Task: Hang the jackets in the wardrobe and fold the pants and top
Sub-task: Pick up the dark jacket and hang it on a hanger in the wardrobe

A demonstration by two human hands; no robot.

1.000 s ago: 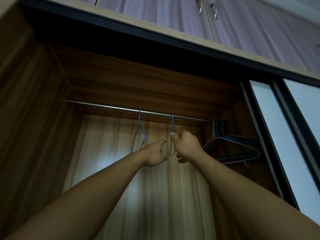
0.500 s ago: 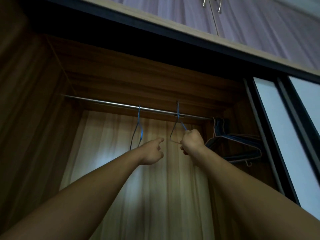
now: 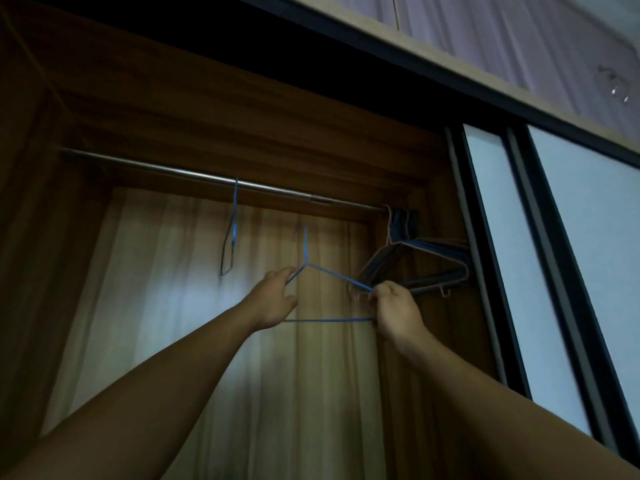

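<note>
Wardrobe [image 3: 242, 109] stands open, dark wood inside, w/ a metal rail [image 3: 156, 169] running across the top from abt 9 o'clock to 3 o'clock. Blue wire hanger [image 3: 329, 320] is off the rail, held up in the air just below it, near frame centre, btwn both hands; its hook points to 12 o'clock and is clear of the rail. Right hand [image 3: 394, 311] is clenched round the hanger's right corner, fingers curled over the wire where shoulder and bottom bar meet. Left hand [image 3: 273, 301] is at the hanger's left end, fingers fairly straight along the left shoulder wire; corner is hidden behind the hand, so can't tell if it grasps or only touches. Both arms reach up from the bottom edge.

Second blue hanger [image 3: 234, 233] hangs on the rail at abt 10 o'clock from the held one, seen edge-on. Bunch of dark hangers [image 3: 433, 251] hangs at the rail's right end, abt 2 o'clock from the right hand, close to it. Pale back panel [image 3: 173, 306] sits behind. Sliding door [image 3: 519, 254] w/ frosted panes at 3 o'clock, upper cabinet [image 3: 485, 32] at 1 o'clock.
</note>
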